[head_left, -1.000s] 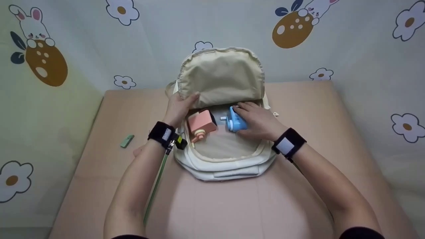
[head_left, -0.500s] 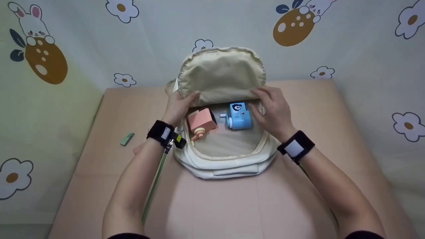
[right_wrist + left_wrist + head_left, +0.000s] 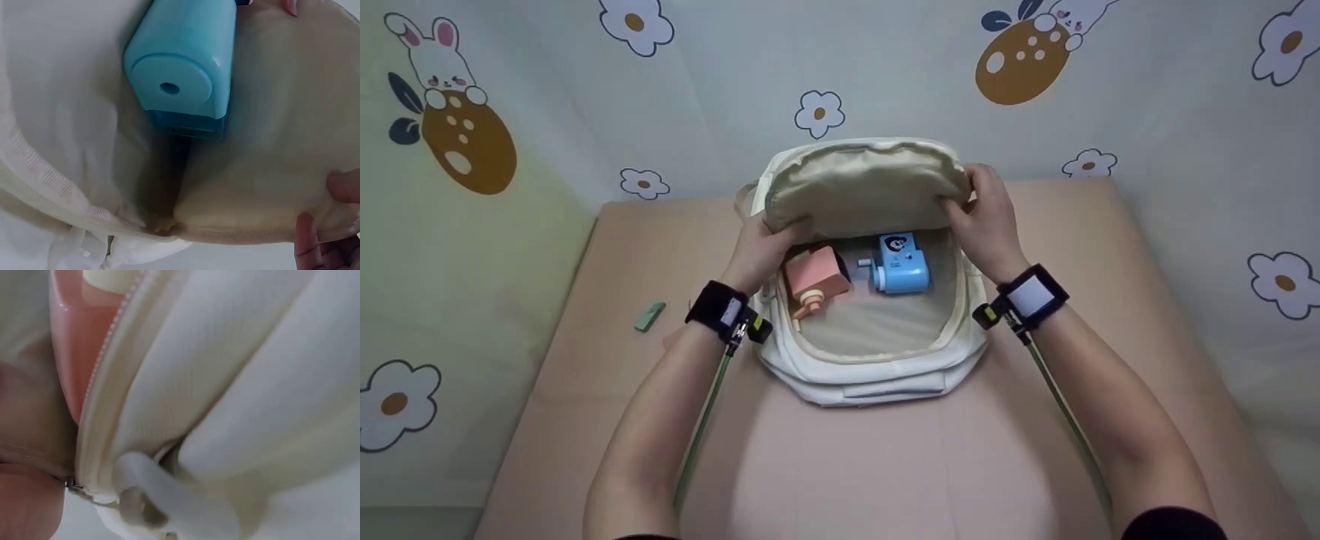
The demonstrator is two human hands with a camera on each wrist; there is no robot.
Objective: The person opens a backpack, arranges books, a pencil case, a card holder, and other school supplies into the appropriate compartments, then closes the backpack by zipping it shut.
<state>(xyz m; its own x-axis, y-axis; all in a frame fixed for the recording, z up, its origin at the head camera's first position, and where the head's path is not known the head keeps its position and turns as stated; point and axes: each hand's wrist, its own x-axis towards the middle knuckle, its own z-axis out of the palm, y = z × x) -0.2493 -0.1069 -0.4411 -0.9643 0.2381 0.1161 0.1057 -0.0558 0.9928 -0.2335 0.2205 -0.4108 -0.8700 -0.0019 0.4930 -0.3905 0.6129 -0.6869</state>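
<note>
Pinkish worktop [image 3: 840, 465] bears a white backpack [image 3: 877, 375], open, cream-lined. Its flap [image 3: 870, 180] is raised: left hand [image 3: 756, 251] grips the left edge, right hand [image 3: 990, 225] pinches the right. Inside, apart: boxy pink crank sharpener [image 3: 816, 271], left; blue crank sharpener [image 3: 904, 271], right, dark cartoon print, round hole at one end.

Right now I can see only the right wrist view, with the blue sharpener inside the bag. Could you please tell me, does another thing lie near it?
Observer: Yes, a pink box with a crank lies left of it in the bag.

Operator: Thank you. Does the blue sharpener have also a crank? I cannot see one.

Observer: It does: a crank sticks out on its left side.

Operator: And outside, on the table?

Observer: A small green block lies left of the bag.
</note>
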